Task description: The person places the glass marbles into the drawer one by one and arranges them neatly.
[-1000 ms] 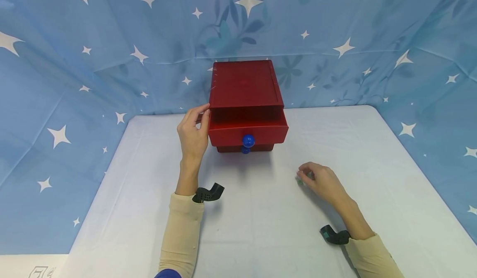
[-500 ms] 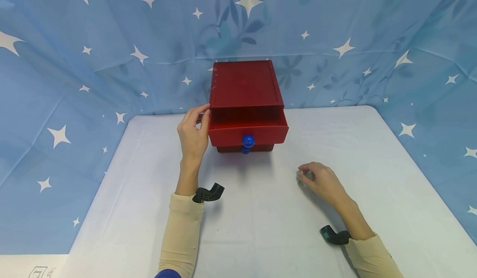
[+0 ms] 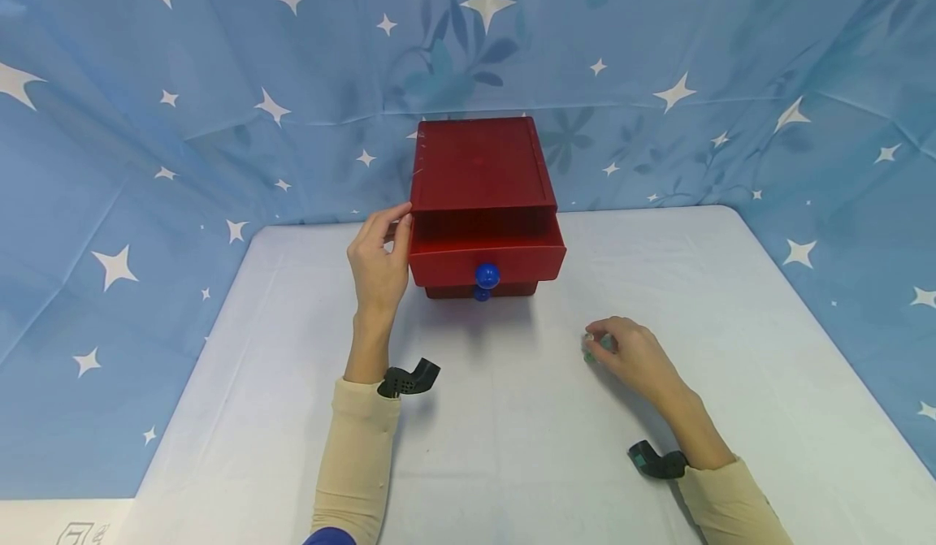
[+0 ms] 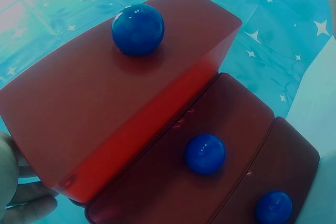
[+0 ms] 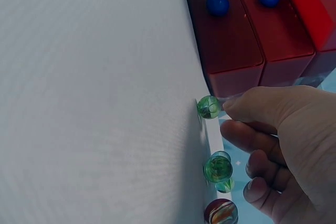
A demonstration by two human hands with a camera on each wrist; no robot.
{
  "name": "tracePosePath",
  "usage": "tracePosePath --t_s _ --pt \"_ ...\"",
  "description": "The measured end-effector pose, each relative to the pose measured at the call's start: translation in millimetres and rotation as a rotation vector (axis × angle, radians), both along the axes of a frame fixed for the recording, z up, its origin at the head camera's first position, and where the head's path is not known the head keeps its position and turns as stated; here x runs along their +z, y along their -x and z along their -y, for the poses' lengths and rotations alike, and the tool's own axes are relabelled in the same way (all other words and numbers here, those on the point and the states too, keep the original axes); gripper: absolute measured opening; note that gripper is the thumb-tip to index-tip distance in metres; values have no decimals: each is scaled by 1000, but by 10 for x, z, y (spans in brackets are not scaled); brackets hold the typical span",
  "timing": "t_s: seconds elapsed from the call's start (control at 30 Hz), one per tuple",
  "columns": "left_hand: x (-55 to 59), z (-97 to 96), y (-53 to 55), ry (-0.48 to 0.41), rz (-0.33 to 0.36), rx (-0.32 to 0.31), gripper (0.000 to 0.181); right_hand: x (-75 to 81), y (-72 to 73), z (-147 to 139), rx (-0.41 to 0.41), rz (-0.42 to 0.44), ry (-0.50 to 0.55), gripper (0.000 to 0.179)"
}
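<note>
Several marbles (image 5: 218,169) lay nearer right edge of bench (image 3: 497,456), beside right hand (image 3: 634,356): fingers loosely bent, thumb and forefinger barely parted, contact unclear. Left hand (image 3: 380,265), unclenched, touched pulled-out drawer's (image 3: 442,269) side, probably bracing.

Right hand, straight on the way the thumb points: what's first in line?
In the right wrist view, the right hand would likely meet the green marble just past its thumb tip. Depth is unclear, so I can't tell whether they already touch.
</note>
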State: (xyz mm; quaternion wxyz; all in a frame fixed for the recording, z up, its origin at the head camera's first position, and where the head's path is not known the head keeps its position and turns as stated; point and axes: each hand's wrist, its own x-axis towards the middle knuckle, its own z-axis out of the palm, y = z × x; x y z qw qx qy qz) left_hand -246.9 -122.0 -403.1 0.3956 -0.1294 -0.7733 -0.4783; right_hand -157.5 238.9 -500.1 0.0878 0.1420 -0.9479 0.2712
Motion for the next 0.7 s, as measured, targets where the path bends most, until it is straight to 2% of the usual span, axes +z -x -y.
tracePosePath --t_s 0.7 --pt "-3 9 -4 9 0 1 23 10 0 7 -1 -4 14 18"
